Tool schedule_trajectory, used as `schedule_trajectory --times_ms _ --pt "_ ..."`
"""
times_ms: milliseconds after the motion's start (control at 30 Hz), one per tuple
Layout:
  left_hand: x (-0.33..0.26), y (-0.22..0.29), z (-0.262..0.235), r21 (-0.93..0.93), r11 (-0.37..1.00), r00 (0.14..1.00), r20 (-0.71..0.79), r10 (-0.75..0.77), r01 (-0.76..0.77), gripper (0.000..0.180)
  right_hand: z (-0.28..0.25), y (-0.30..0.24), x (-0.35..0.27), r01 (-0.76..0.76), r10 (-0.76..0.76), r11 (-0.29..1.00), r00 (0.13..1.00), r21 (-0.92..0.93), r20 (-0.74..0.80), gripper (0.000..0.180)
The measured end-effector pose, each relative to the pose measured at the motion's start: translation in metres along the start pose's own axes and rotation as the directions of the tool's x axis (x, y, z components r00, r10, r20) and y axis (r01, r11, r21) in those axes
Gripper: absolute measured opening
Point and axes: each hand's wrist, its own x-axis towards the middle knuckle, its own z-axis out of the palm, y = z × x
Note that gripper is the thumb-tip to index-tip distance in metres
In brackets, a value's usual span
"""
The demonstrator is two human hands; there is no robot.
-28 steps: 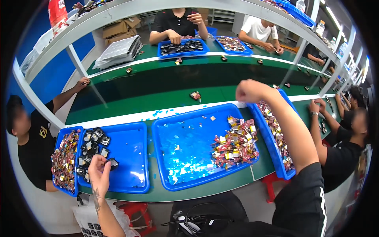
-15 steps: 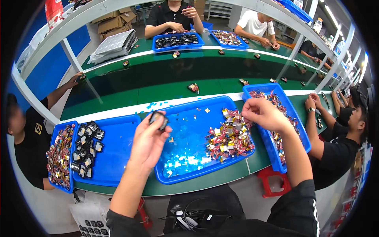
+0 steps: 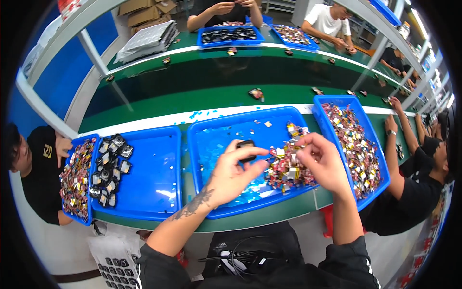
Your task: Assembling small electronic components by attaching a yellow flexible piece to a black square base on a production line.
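Observation:
My left hand [image 3: 233,176] is closed around a small black camera-like unit [image 3: 246,149], held above the middle blue tray [image 3: 226,210]. Its thumb and forefinger point toward my right hand. My right hand [image 3: 323,161] hovers at the right side of that tray, thumb and fingertips pinched together; whatever is between them is too small to make out. Under and beside the fingertips lies a heap of small pink, yellow and silver parts [image 3: 288,176]. Bits of blue film [image 3: 204,149] cover the left part of the tray.
A left blue tray [image 3: 154,212] holds black camera-like units [image 3: 107,168]. Trays of small colourful parts [image 3: 77,180] [image 3: 358,154] stand at both ends. Beyond runs a green conveyor belt [image 3: 202,91] carrying several units [image 3: 256,94]. Co-workers sit around; a white frame post [image 3: 91,53] rises left.
My left hand has moved right with the black unit, closer to my right hand. My right hand has come lower over the heap. The left co-worker's hand has left the belt for the end tray.

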Motion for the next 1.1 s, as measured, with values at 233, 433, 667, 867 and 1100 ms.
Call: schedule_trajectory --times_ms 233,433,667,867,1100 --pt "-0.003 -0.002 -0.005 -0.194 0.978 0.984 0.174 -0.043 0.078 0.014 0.039 -0.021 0.002 -0.103 0.002 0.939 0.956 0.328 0.294 0.018" --pt "-0.007 -0.012 -0.009 -0.321 0.945 0.998 -0.006 -0.067 0.061 0.009 0.042 0.001 -0.009 -0.115 0.018 0.774 0.987 0.623 0.16 0.022" --pt "-0.014 0.004 -0.01 0.034 0.998 0.999 0.012 0.052 -0.052 0.016 0.045 -0.026 -0.008 0.025 -0.06 0.921 0.995 0.388 0.079 0.017" --pt "-0.016 -0.002 -0.003 -0.005 0.99 0.99 0.024 0.141 -0.141 0.012 0.046 -0.021 -0.008 -0.01 -0.022 0.954 0.994 0.299 0.104 0.013" --pt "-0.014 -0.007 0.0 0.003 0.996 0.995 -0.027 0.093 -0.093 0.008 0.058 -0.022 -0.007 0.044 -0.049 0.986 0.998 0.162 0.03 0.01"
